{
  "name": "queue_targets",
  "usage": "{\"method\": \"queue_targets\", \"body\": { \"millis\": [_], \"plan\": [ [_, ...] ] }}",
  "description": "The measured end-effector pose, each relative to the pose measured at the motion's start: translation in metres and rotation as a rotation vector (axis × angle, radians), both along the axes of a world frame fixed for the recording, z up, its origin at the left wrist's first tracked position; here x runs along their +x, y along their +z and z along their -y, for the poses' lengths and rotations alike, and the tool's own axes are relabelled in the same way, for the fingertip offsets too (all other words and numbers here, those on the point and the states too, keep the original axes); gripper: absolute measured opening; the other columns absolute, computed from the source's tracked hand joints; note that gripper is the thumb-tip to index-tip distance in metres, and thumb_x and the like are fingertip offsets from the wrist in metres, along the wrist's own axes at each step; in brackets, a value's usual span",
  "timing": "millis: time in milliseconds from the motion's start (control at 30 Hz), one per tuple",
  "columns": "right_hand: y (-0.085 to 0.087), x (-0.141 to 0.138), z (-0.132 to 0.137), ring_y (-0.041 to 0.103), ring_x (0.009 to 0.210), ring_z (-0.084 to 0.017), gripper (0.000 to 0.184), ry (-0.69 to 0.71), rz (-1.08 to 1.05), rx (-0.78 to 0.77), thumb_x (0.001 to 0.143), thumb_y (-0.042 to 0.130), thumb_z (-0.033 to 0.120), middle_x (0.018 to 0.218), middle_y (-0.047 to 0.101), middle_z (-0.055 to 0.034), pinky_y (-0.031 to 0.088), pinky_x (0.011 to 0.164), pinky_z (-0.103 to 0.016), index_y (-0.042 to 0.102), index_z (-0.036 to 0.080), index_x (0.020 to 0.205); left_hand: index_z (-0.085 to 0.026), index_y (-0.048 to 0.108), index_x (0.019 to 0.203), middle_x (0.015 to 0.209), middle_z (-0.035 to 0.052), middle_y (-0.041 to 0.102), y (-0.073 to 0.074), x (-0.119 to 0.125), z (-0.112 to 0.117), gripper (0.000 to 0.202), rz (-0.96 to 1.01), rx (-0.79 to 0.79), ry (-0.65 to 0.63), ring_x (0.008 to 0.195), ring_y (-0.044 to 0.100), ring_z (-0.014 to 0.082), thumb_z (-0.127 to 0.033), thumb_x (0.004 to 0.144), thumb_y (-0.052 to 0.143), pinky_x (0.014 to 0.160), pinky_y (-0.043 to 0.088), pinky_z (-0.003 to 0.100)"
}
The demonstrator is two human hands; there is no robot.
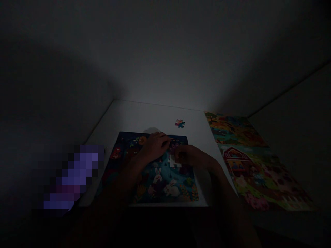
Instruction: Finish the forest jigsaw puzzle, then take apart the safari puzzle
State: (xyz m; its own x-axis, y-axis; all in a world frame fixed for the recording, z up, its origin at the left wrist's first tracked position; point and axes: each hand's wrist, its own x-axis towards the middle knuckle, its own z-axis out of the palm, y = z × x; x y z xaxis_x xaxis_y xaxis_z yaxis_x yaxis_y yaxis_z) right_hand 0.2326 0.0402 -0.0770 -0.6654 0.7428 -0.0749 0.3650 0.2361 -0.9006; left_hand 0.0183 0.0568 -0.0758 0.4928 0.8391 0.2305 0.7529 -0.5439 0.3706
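1. Head view, and it's a dim scene, with the light pooling on a white desk in the middle of the frame.
2. Centre stage, the left hand lies palm down, fingers curved over the top of a dark blue jigsaw puzzle board. It looks placed there to steady the board. Is anything tucked under those fingers? Can't tell from here.
3. Right beside it, the right hand reaches in from the lower right, fingers bunched low over a pale patch near the middle of the board. That patch could be a light piece or a gap. The hand looks partly closed, but whether it has hold of anything, I can't tell.
4. Up above the board, a loose jigsaw piece sits alone on the desk, well within reach and touched by neither hand.
5. Over on the right of the frame, a colourful farm-scene sheet with a red barn lies along the desk edge, angled beside the board.
6. Lower left, a blurred purple patch can't be made out. The forearms and the gloom hide the bottom of the board, and a wall closes off the top of the frame.
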Motion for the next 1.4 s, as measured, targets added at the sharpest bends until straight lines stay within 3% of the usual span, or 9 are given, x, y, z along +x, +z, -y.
{"method": "queue_targets", "body": {
  "millis": [167, 267, 433, 667, 833, 967, 1200, 1300, 1400],
  "plan": [
    [-0.018, 0.017, -0.034, 0.055, 0.075, -0.019, 0.016, -0.682, -0.067, 0.301, 0.075, 0.059, 0.035, 0.082, 0.061, -0.0028, 0.046, 0.073, -0.033, 0.06, 0.021, 0.083, -0.021, 0.07, 0.1, 0.106, 0.0058, 0.068, 0.001, -0.001, 0.002, 0.02, -0.037, 0.004, 0.043, 0.104, 0.058, 0.0233, -0.02, 0.094, 0.051, 0.094, 0.045, 0.04],
    [-0.035, 0.023, -0.052, 0.057, 0.081, -0.022, 0.025, -0.9, 0.027, 0.396, 0.072, 0.058, 0.036, 0.093, 0.063, -0.0076, 0.047, 0.08, -0.038, 0.062, 0.019, 0.09, -0.022, 0.068, 0.105, 0.112, 0.0064, 0.065, 0.0, -0.002, 0.004, 0.022, -0.075, 0.04, 0.127, 0.108, 0.055, 0.0255, -0.019, 0.093, 0.051, 0.096, 0.042, 0.043],
    [-0.05, 0.021, -0.061, 0.059, 0.089, -0.024, 0.035, -0.894, 0.157, 0.462, 0.079, 0.052, 0.041, 0.099, 0.064, -0.0102, 0.048, 0.083, -0.039, 0.065, 0.018, 0.102, -0.022, 0.065, 0.114, 0.118, 0.0082, 0.061, -0.004, -0.003, 0.005, 0.024, -0.105, 0.072, 0.218, 0.112, 0.052, 0.0269, -0.023, 0.094, 0.051, 0.097, 0.041, 0.044],
    [-0.046, 0.009, -0.084, 0.062, 0.103, -0.026, 0.04, -0.954, 0.375, 0.488, 0.091, 0.05, 0.048, 0.115, 0.065, -0.0124, 0.049, 0.083, -0.037, 0.067, 0.021, 0.115, -0.022, 0.064, 0.115, 0.121, 0.0087, 0.06, -0.005, -0.001, 0.005, 0.024, -0.123, 0.075, 0.237, 0.115, 0.052, 0.0271, -0.023, 0.094, 0.052, 0.099, 0.04, 0.044],
    [-0.044, 0.003, -0.103, 0.054, 0.121, -0.029, 0.046, -0.731, 0.449, 0.596, 0.09, 0.06, 0.052, 0.133, 0.061, -0.012, 0.041, 0.101, -0.042, 0.064, 0.024, 0.126, -0.023, 0.063, 0.117, 0.123, 0.0078, 0.06, -0.003, -0.002, 0.004, 0.025, -0.148, 0.055, 0.233, 0.116, 0.052, 0.027, -0.026, 0.096, 0.05, 0.099, 0.04, 0.044],
    [-0.04, 0.007, -0.098, 0.053, 0.122, -0.032, 0.042, -0.642, 0.551, 0.571, 0.093, 0.057, 0.051, 0.136, 0.059, -0.0098, 0.042, 0.098, -0.046, 0.063, 0.028, 0.127, -0.023, 0.063, 0.118, 0.123, 0.0075, 0.06, 0.0, -0.002, 0.004, 0.026, -0.155, 0.033, 0.227, 0.117, 0.051, 0.0264, -0.025, 0.096, 0.05, 0.102, 0.04, 0.044],
    [-0.035, 0.02, -0.09, 0.053, 0.12, -0.033, 0.042, -0.61, 0.606, 0.508, 0.091, 0.061, 0.046, 0.123, 0.064, -0.0181, 0.041, 0.098, -0.042, 0.064, 0.015, 0.12, -0.023, 0.063, 0.118, 0.122, 0.0073, 0.061, 0.007, -0.001, 0.005, 0.026, -0.173, -0.001, 0.232, 0.116, 0.052, 0.0261, -0.025, 0.096, 0.05, 0.102, 0.041, 0.044],
    [-0.038, 0.024, -0.088, 0.056, 0.112, -0.03, 0.035, -0.662, 0.499, 0.471, 0.084, 0.068, 0.042, 0.11, 0.066, -0.0163, 0.042, 0.094, -0.038, 0.064, 0.014, 0.105, -0.023, 0.064, 0.119, 0.123, 0.0073, 0.062, 0.007, -0.001, 0.005, 0.027, -0.181, 0.001, 0.223, 0.116, 0.053, 0.0266, -0.024, 0.096, 0.05, 0.101, 0.042, 0.045],
    [-0.038, 0.026, -0.086, 0.059, 0.091, -0.025, 0.04, -0.77, 0.307, 0.35, 0.072, 0.075, 0.047, 0.097, 0.065, -0.0101, 0.045, 0.077, -0.033, 0.057, 0.018, 0.093, -0.023, 0.065, 0.117, 0.122, 0.0071, 0.062, 0.004, -0.002, 0.004, 0.027, -0.172, 0.01, 0.208, 0.116, 0.053, 0.027, -0.025, 0.096, 0.049, 0.101, 0.042, 0.046]
  ]
}}
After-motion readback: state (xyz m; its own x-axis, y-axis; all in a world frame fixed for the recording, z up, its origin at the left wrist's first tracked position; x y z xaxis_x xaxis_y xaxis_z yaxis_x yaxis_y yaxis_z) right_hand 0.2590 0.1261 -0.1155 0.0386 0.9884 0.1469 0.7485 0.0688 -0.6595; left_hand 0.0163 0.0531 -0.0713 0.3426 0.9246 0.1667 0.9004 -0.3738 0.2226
